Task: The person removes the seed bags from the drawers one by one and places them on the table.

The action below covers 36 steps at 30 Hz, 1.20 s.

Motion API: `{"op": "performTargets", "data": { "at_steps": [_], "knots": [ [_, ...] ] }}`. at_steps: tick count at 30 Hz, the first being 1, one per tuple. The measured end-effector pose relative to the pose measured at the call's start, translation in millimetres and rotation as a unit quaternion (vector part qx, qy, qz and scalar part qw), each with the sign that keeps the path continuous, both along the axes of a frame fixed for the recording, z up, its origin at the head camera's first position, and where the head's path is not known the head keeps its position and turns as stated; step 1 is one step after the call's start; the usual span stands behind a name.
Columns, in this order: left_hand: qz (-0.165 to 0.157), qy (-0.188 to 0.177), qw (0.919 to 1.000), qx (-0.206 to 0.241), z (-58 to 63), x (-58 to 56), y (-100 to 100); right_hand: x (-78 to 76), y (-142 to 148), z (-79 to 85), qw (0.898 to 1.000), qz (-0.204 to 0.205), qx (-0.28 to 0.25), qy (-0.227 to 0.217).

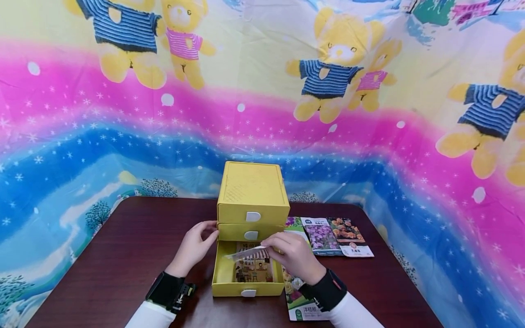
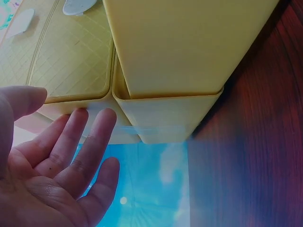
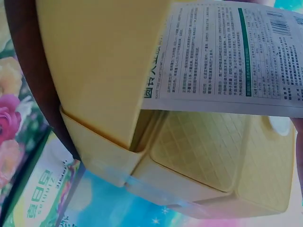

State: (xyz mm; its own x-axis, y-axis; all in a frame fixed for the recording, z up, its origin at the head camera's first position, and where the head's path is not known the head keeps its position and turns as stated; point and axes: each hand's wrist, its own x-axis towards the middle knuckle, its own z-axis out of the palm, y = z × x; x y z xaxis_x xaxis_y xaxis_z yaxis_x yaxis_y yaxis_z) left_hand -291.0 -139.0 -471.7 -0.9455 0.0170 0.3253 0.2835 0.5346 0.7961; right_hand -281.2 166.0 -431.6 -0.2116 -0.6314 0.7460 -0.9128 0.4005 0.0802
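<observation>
A yellow drawer box (image 1: 253, 187) stands on the table with its bottom drawer (image 1: 229, 289) pulled out. My left hand (image 1: 194, 247) is at the box's left side; in the left wrist view its fingers (image 2: 90, 149) are loosely extended, fingertips right at the side wall. Above the drawer, my right hand (image 1: 293, 255) pinches a seed packet (image 3: 203, 59) by one end. Its white printed back, with a barcode, fills the top of the right wrist view. Inside the drawer lies a card (image 1: 254, 272) with a room scene and striped awning, partly covered by the packet.
Flower seed packets lie right of the box: a purple-flowered one (image 1: 324, 237), an orange-flowered one (image 1: 348, 233) and another (image 1: 307, 313) partly under the right forearm. The two upper drawers, with white tabs, are closed. A bear-printed cloth (image 1: 262, 114) hangs behind the table (image 1: 164, 228).
</observation>
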Motion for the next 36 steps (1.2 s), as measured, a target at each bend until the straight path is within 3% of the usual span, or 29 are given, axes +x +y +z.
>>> {"op": "performTargets", "data": {
  "at_steps": [18,36],
  "knots": [
    [0.002,0.001,1.0000,0.000,-2.2,0.2,0,11.5,18,18.8,0.996,0.022,-0.086,0.031],
    [0.000,-0.006,1.0000,0.006,-2.3,0.4,0,7.1,60,37.0,0.979,0.009,-0.189,0.074]
  ]
}}
